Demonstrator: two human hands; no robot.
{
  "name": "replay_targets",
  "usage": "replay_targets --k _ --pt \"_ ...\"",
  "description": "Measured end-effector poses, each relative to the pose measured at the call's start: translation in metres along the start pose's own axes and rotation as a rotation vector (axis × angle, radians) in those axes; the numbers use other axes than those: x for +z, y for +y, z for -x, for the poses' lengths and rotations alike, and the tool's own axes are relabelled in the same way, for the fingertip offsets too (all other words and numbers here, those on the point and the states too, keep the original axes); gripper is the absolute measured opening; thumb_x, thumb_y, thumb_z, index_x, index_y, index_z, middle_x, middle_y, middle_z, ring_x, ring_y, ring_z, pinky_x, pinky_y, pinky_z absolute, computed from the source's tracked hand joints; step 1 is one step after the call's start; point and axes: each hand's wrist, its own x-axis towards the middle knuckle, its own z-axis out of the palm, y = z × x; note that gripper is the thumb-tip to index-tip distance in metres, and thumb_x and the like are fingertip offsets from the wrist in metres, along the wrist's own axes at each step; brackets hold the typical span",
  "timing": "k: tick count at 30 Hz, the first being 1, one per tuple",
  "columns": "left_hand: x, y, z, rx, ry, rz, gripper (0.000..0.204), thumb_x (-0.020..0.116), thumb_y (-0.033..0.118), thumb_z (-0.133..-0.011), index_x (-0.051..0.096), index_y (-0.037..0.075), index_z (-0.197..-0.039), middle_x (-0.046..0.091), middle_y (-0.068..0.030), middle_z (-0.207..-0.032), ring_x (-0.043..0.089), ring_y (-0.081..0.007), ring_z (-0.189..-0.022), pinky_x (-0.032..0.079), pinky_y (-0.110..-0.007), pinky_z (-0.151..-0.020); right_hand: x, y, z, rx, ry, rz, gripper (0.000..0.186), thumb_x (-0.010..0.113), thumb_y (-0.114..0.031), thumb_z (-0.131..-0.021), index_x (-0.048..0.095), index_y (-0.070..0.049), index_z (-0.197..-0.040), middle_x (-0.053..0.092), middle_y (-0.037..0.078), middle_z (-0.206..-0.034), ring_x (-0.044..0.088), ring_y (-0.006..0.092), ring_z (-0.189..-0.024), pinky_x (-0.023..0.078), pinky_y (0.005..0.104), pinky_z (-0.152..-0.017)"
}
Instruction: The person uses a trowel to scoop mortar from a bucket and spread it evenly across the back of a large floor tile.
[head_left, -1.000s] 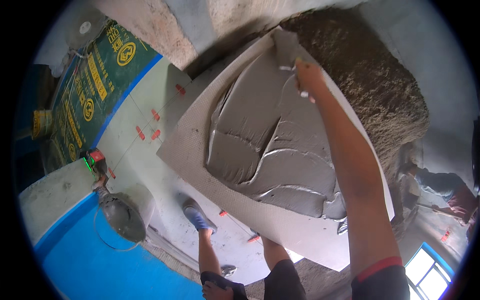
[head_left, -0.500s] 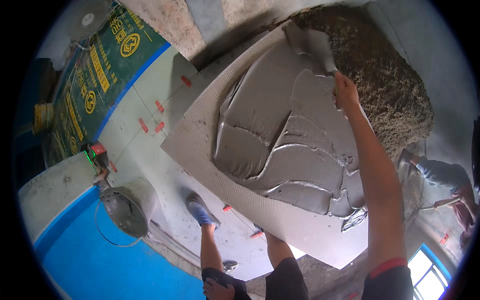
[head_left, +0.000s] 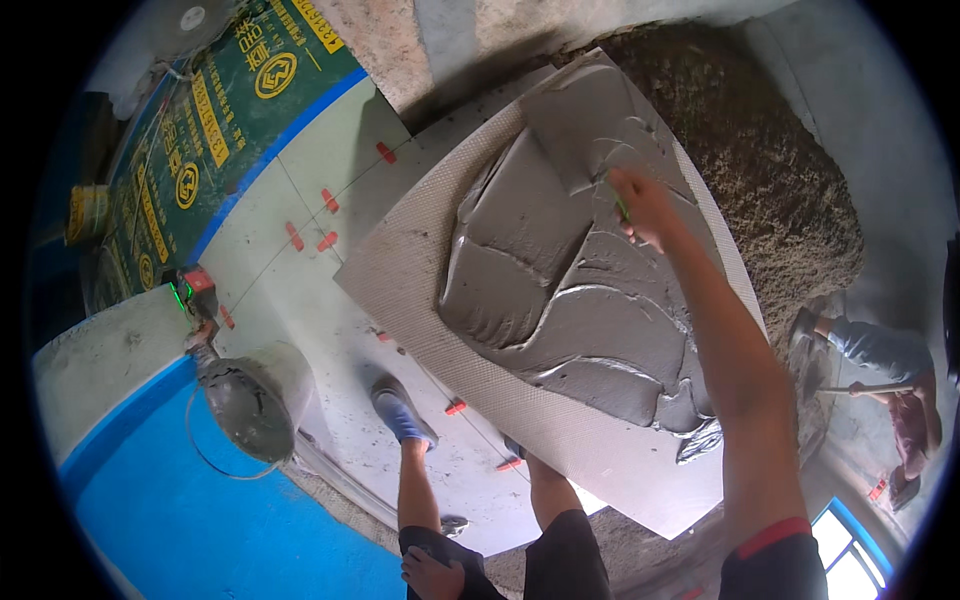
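Note:
My right hand (head_left: 648, 207) is closed round the green handle of a trowel (head_left: 572, 158). The trowel's grey blade presses on the upper part of a thick layer of wet grey mortar (head_left: 520, 270), and its edges blend with it. The mortar coats the textured back of a large pale tile (head_left: 400, 275), with a bare border left around it. Ridges and swirls mark the layer, and a shiny lump sits near its lower right. My left hand (head_left: 432, 577) rests on my thigh with its fingers out, holding nothing.
A heap of dark sandy mix (head_left: 770, 170) lies beyond the tile. At left are a mortar bucket (head_left: 250, 410), a red laser level (head_left: 196, 284) and a green sheet (head_left: 215, 120). Red clips (head_left: 329, 201) mark the laid tiles' joints. Another person (head_left: 885, 360) holds a pole at right.
My right hand has drawn the trowel down and left from the tile's far corner across the mortar. The other person at right has shifted with the pole. My left hand stays on my thigh.

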Motion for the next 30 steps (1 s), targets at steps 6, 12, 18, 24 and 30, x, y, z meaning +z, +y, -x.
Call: replay_targets --k 6,12,18,24,30 --pt "0.002 -0.007 -0.002 0.035 0.011 0.077 0.074 0.066 0.033 -0.071 0.045 -0.014 -0.125 0.057 -0.0306 -0.113 0.059 -0.0443 -0.101 0.05 -0.051 -0.088 0.057 0.031 0.033 -0.139 -0.062 0.137 0.053 0.047 -0.053 -0.098 0.053 -0.008 -0.125 0.051 0.006 -0.075 0.048 0.0125 -0.055 0.039 0.0303 -0.051" --pt "0.013 -0.017 -0.003 0.04 0.025 0.096 0.074 0.066 0.031 -0.072 0.044 -0.015 -0.125 0.057 -0.0308 -0.112 0.059 -0.0445 -0.101 0.049 -0.052 -0.088 0.143 0.022 0.106 -0.157 -0.179 0.355 0.055 0.042 -0.052 -0.099 0.05 -0.009 -0.132 0.062 0.022 -0.11 0.064 0.036 -0.093 0.047 0.0468 -0.085" --pt "0.011 -0.021 -0.006 0.005 -0.071 0.085 0.079 0.066 0.034 -0.073 0.04 -0.016 -0.129 0.055 -0.0315 -0.117 0.058 -0.0437 -0.103 0.048 -0.052 -0.09 0.103 0.034 0.078 -0.397 -0.025 0.75 0.044 0.049 -0.046 -0.097 0.054 -0.01 -0.121 0.067 0.021 -0.095 0.065 0.0396 -0.089 0.051 0.0474 -0.076" --pt "0.021 -0.031 -0.003 -0.015 -0.064 0.056 0.082 0.066 0.039 -0.074 0.039 -0.014 -0.13 0.053 -0.0299 -0.119 0.057 -0.0433 -0.105 0.048 -0.051 -0.089 0.0 0.021 -0.026 -0.226 0.586 0.719 0.046 0.047 -0.051 -0.097 0.057 -0.011 -0.118 0.065 0.017 -0.08 0.064 0.033 -0.072 0.052 0.0433 -0.067" --pt "0.018 -0.019 -0.005 -0.01 -0.075 0.006 0.082 0.067 0.04 -0.073 0.039 -0.012 -0.13 0.053 -0.0284 -0.118 0.058 -0.0418 -0.103 0.049 -0.05 -0.087 -0.041 0.003 -0.029 -0.036 0.454 0.023 0.048 0.054 -0.053 -0.094 0.06 -0.008 -0.11 0.055 0.006 -0.067 0.053 0.0141 -0.051 0.046 0.0328 -0.046"
